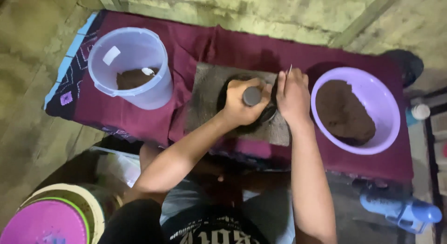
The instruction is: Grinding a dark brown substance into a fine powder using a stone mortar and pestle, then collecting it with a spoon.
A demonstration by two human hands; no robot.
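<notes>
Both hands meet over the dark round dish (242,127): left hand (242,104) clamped on a grey knob (252,96), right hand (292,96) pinching a thin stick (289,70), purple bowl (389,104) just right.

Dim yellowish light, worn concrete floor (28,127), maroon cloth (205,43) spread over it — rough wall (242,11) behind

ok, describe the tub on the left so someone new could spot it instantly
Start at the maroon cloth spread over the floor. At its left end stands a tall translucent white tub with a little brown powder at the bottom. Unlike the shallow purple bowl at the right end, it is deep, straight-walled and nearly empty.
</notes>
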